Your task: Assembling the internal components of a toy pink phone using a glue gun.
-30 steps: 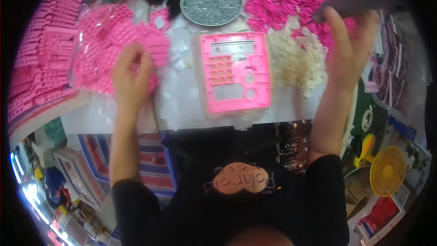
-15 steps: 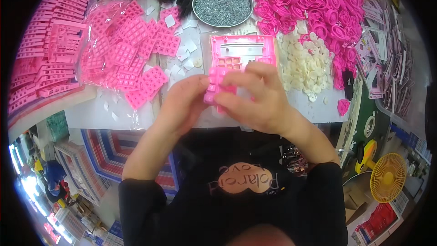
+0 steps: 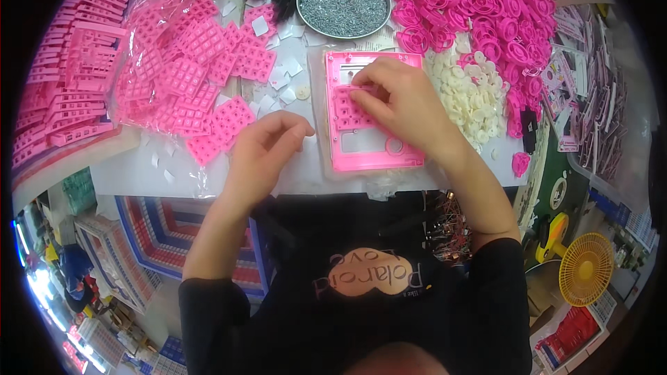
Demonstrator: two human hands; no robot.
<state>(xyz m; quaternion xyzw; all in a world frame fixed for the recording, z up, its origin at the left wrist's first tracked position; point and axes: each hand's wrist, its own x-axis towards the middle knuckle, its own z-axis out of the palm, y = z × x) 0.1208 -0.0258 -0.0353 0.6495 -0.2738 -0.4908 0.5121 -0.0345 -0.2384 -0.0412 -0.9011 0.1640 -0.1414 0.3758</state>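
One pink keypad [image 3: 347,117]: right hand [image 3: 406,101] on it, left hand [image 3: 260,153] near.

Yellow fan [image 3: 587,271] lower right; red items [image 3: 571,332] nearby.

Smooth plastic casing [image 3: 375,162], matt rubbery-looking keypads [image 3: 186,78], glossy clear plastic bag [image 3: 129,62], metal-rimmed dish [image 3: 344,37], cloth shirt [image 3: 292,333]
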